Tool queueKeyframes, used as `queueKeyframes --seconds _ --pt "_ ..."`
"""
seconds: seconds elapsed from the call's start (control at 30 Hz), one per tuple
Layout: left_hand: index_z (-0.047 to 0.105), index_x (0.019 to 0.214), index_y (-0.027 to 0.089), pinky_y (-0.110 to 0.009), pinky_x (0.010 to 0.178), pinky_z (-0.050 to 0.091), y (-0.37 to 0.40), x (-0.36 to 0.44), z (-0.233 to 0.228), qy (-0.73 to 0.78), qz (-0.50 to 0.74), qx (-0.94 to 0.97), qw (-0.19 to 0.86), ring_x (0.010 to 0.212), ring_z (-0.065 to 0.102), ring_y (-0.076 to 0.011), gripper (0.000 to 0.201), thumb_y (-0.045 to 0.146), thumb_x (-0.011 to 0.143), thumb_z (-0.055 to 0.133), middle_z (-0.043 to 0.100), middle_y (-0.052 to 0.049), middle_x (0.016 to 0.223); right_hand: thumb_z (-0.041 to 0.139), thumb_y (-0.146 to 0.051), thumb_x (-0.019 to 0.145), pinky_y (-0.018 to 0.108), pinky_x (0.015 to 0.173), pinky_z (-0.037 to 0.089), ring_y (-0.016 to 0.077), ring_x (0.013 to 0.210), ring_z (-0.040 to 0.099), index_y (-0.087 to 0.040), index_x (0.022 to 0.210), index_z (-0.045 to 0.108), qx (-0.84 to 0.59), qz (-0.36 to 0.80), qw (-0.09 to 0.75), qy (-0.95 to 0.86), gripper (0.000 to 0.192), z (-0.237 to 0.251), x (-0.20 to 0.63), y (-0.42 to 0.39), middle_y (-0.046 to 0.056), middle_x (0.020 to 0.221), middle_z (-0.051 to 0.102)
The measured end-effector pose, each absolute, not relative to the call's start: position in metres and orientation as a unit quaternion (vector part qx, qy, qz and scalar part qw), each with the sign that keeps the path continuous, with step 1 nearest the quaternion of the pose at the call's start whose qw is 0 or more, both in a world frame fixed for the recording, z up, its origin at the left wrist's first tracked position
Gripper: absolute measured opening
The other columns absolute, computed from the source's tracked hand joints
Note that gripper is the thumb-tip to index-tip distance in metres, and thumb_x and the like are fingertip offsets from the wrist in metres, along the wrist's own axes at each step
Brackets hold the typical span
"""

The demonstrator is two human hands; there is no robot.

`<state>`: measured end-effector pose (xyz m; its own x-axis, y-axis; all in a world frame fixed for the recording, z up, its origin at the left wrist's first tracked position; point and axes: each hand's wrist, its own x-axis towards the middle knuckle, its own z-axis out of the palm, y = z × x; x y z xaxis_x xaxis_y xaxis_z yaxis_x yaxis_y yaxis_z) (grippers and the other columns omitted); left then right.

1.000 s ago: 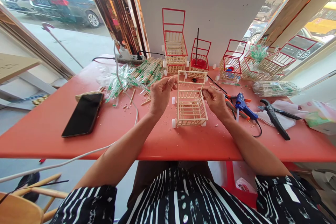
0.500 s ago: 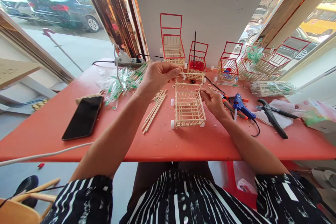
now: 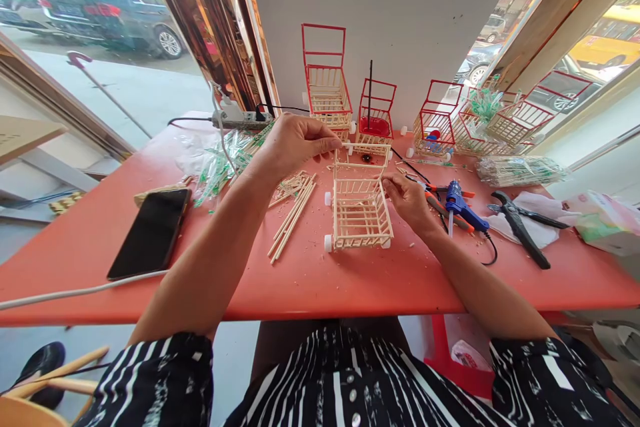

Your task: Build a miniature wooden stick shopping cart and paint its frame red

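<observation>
The cart (image 3: 362, 207) stands on the red table (image 3: 310, 290), between the two hands. The left hand (image 3: 300, 143) pinches the left top corner of its handle (image 3: 361, 165); the right hand (image 3: 407, 197) has its fingers closed on the right side, where the handle meets the basket (image 3: 363, 241). In my judgement, most of the building is done: basket, white wheels (image 3: 329, 243) and handle seem in place. The wood is plain, while the far carts (image 3: 329, 68) have red edges, so colouring may be left. Sticks (image 3: 294, 219) lie at left, a phone (image 3: 150, 233) farther left; a glue gun (image 3: 465, 207) and black pliers (image 3: 523, 230) lie at right. Behind is a pale wall (image 3: 390, 13), with cars (image 3: 107, 17) outside.
</observation>
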<state>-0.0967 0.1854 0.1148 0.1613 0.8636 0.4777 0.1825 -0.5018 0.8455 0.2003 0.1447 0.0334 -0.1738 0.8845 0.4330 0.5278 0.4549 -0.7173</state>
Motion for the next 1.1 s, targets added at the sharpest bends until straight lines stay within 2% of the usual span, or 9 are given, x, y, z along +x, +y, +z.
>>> queueKeyframes --seconds 0.13,0.27,0.4,0.47,0.67,0.87,1.1 --pt "0.085 0.074 0.017 -0.026 0.054 0.055 0.181 -0.097 0.114 0.382 0.529 0.698 0.296 0.053 0.066 -0.0134 0.016 0.026 0.083 0.095 0.071 -0.003 0.060 0.061 -0.067 0.104 0.035 0.074 0.058 0.0205 0.073 0.068 -0.024 0.101 0.080 -0.481 0.210 0.425 -0.738 0.047 0.033 0.201 0.145 0.004 0.086 0.079" --pt "0.083 0.074 0.018 -0.024 0.056 0.057 0.171 -0.093 0.114 0.399 0.536 0.692 0.272 0.055 0.068 -0.0123 0.028 0.039 0.093 0.086 0.074 -0.004 0.063 0.060 -0.067 0.104 0.035 0.075 0.058 0.0205 0.075 0.069 -0.023 0.103 0.082 -0.481 0.210 0.428 -0.736 0.049 0.032 0.200 0.146 0.006 0.092 0.081" --pt "0.087 0.092 0.018 -0.023 0.056 0.058 0.165 -0.091 0.115 0.399 0.565 0.669 0.272 0.059 0.070 -0.0116 0.034 0.049 0.101 0.078 0.084 -0.008 0.081 0.060 -0.064 0.105 0.035 0.077 0.057 0.0209 0.077 0.070 -0.022 0.108 0.084 -0.482 0.218 0.425 -0.735 0.048 0.032 0.200 0.146 0.007 0.097 0.083" --pt "0.088 0.099 0.018 -0.023 0.055 0.059 0.164 -0.091 0.114 0.396 0.571 0.661 0.283 0.060 0.070 -0.0113 0.032 0.048 0.102 0.078 0.086 -0.010 0.087 0.060 -0.063 0.105 0.035 0.076 0.057 0.0210 0.077 0.070 -0.022 0.110 0.084 -0.482 0.222 0.422 -0.735 0.048 0.031 0.200 0.146 0.007 0.097 0.084" --pt "0.085 0.081 0.018 -0.022 0.055 0.057 0.164 -0.089 0.113 0.396 0.558 0.662 0.307 0.060 0.071 -0.0122 0.024 0.037 0.095 0.084 0.081 -0.007 0.075 0.060 -0.064 0.106 0.035 0.076 0.057 0.0207 0.077 0.069 -0.022 0.111 0.085 -0.476 0.213 0.421 -0.742 0.050 0.029 0.202 0.147 0.007 0.094 0.082" --pt "0.084 0.079 0.018 -0.022 0.057 0.058 0.160 -0.084 0.113 0.394 0.555 0.663 0.310 0.061 0.072 -0.0124 0.013 0.027 0.089 0.085 0.078 -0.004 0.069 0.058 -0.067 0.107 0.035 0.076 0.058 0.0211 0.077 0.069 -0.022 0.111 0.085 -0.472 0.205 0.421 -0.747 0.052 0.028 0.202 0.149 0.007 0.093 0.082" --pt "0.082 0.078 0.018 -0.022 0.062 0.061 0.156 -0.082 0.116 0.401 0.555 0.660 0.310 0.063 0.074 -0.0124 0.012 0.021 0.089 0.082 0.077 -0.002 0.069 0.058 -0.066 0.108 0.035 0.075 0.058 0.0209 0.076 0.068 -0.023 0.114 0.086 -0.471 0.214 0.419 -0.747 0.052 0.030 0.201 0.147 0.007 0.097 0.084"
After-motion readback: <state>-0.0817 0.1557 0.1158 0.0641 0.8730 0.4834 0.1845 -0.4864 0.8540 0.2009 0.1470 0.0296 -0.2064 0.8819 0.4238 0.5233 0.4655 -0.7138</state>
